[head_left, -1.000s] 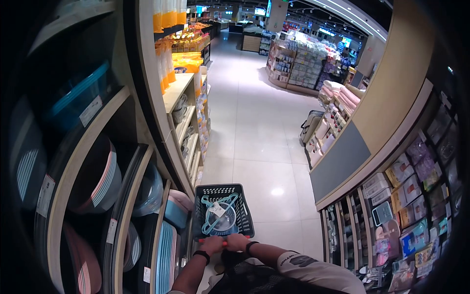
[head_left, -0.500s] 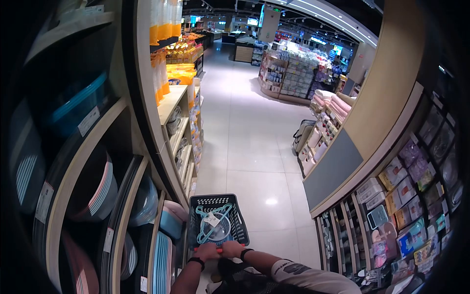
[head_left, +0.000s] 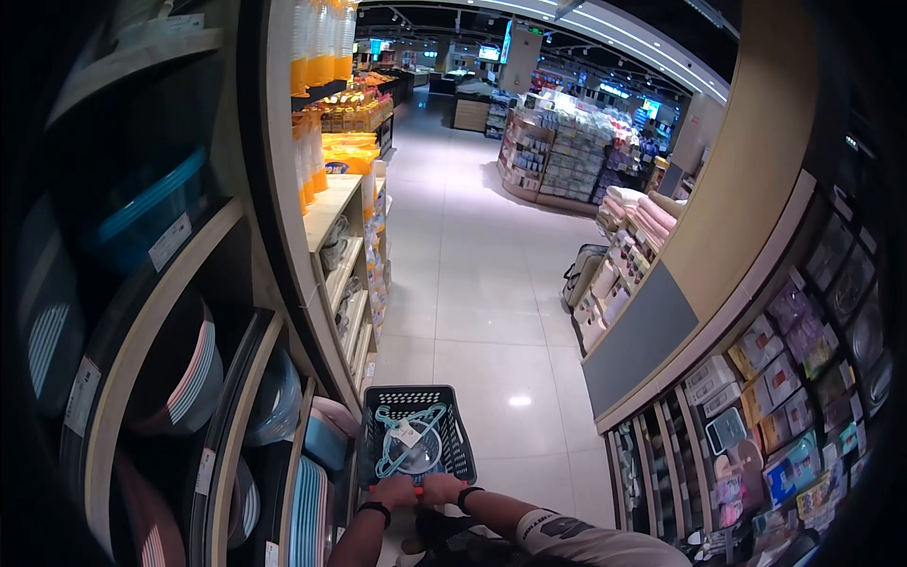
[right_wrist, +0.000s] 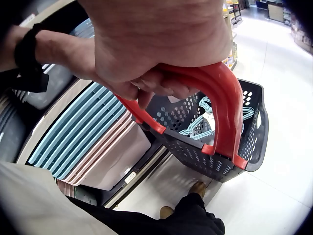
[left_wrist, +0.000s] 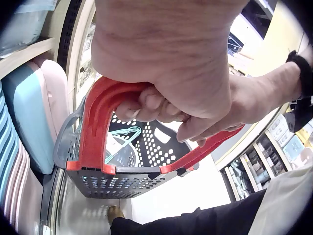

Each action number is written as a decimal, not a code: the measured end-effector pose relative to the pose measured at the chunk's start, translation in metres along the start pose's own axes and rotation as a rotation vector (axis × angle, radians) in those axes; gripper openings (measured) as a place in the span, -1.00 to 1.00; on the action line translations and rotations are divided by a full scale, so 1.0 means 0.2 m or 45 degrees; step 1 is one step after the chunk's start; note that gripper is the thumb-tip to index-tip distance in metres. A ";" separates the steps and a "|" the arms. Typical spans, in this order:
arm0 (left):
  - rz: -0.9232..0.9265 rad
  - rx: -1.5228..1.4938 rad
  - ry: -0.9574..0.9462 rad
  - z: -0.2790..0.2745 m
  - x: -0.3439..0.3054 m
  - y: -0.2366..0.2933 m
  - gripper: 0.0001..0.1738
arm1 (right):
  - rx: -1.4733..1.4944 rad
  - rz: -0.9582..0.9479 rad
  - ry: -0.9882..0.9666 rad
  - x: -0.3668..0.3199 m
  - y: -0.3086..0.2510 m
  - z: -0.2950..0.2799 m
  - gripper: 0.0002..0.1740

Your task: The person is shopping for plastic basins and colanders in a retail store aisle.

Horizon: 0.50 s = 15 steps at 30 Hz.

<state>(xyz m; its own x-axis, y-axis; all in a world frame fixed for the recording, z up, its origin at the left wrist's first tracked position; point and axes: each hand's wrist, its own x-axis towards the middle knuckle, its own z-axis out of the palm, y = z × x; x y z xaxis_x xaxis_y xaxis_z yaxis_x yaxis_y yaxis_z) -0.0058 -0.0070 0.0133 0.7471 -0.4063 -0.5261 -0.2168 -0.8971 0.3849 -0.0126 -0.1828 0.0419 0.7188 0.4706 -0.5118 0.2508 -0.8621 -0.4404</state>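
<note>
Both hands grip the red handle of a dark grey perforated shopping basket, held low in front of the body. My left hand and right hand sit side by side on it, fingers curled under the bar in the left wrist and right wrist views. Inside the basket lie light blue hangers with a white tag. Under them is a round, see-through item, partly hidden by the hangers.
Shelves at left hold stacked basins, blue and pink tubs and a teal container. A tall rack of packaged goods stands at right. Ahead, the tiled aisle runs between shelving towards a round display.
The basket and both hands sit slightly lower and farther left in the head view, and the surroundings have shifted a little. Both hands keep their grip on the handle.
</note>
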 end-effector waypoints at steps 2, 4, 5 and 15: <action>-0.001 -0.013 -0.003 -0.02 -0.01 0.01 -0.60 | -0.015 -0.006 -0.048 -0.02 -0.03 -0.04 -0.62; -0.009 -0.023 0.004 -0.04 -0.01 0.01 -0.60 | 0.023 0.012 -0.013 -0.01 -0.03 -0.05 -0.61; -0.018 -0.033 0.010 -0.05 -0.01 0.02 -0.60 | 0.021 0.014 -0.013 -0.01 -0.03 -0.05 -0.61; 0.021 -0.001 -0.014 -0.10 0.06 -0.01 -0.55 | 0.039 -0.043 0.097 0.10 0.06 0.00 -0.51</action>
<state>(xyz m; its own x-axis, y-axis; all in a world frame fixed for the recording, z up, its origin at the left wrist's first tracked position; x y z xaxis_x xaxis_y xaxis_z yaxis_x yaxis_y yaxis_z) 0.0152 -0.0075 0.0211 0.7364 -0.4230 -0.5281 -0.2287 -0.8901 0.3941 0.0055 -0.1836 0.0263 0.7578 0.4827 -0.4390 0.2566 -0.8391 -0.4796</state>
